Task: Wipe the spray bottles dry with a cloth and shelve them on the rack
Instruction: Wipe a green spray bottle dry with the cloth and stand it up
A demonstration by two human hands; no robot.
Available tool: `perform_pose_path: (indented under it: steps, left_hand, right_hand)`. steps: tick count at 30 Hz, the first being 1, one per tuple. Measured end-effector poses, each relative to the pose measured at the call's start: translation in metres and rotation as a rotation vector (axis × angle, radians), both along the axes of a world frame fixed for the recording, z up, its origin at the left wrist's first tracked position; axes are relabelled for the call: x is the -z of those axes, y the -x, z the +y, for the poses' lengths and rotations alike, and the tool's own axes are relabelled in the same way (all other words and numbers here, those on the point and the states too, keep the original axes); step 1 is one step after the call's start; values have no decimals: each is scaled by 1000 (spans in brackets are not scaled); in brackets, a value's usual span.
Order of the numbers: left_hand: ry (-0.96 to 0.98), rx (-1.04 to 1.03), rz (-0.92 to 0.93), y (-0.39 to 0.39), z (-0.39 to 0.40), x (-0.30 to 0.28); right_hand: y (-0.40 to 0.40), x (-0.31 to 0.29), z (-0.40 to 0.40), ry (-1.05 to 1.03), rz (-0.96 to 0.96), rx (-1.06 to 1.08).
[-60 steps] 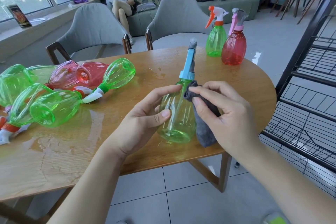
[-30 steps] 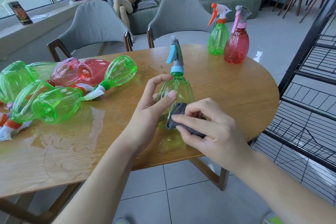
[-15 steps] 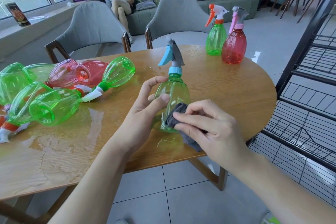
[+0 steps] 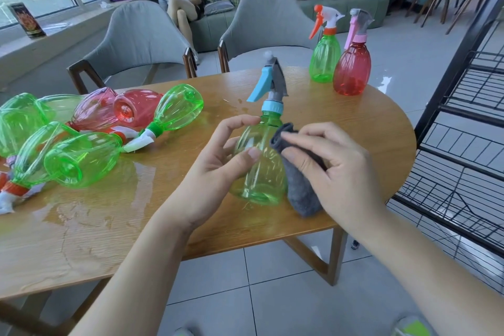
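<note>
Green bottle (image 4: 259, 169) stands upright near the table's (image 4: 354, 123) front edge, empty by the look of it, so light, thin-walled and likely slick with water; the ribbed belly is the place to hold. Left hand (image 4: 218, 169) curls thumb and fingers round that belly, while right hand (image 4: 332, 169) pinches the grey cloth (image 4: 300, 188) against its side.

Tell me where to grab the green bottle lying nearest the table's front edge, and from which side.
Grip the lying green bottle round its wide ribbed body, coming from above. It lies on its side, base toward the camera, its neck wedged among the other lying bottles, so the body's upper side is likely the only free part. The table around it looks wet, so expect slip.
</note>
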State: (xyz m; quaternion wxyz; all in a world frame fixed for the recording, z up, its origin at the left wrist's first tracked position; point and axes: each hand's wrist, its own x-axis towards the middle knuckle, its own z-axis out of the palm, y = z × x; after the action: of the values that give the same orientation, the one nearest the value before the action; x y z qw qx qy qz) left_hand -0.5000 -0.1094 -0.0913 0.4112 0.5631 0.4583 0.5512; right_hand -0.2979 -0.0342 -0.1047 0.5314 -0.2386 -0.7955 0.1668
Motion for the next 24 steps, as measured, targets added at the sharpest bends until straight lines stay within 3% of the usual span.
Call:
perform_pose_path:
  steps: [10, 14, 24]
  left_hand:
    - [-19, -30, 44, -3, -5, 1]
    - [25, -88, -76, -5, -3, 1]
    - [25, -225, -94, -15, 2, -2]
  right_hand:
    - [3, -3, -2, 47, 37, -12]
    - [6, 12, -10, -27, -7, -62]
    - [12, 17, -13, -150, -55, -146]
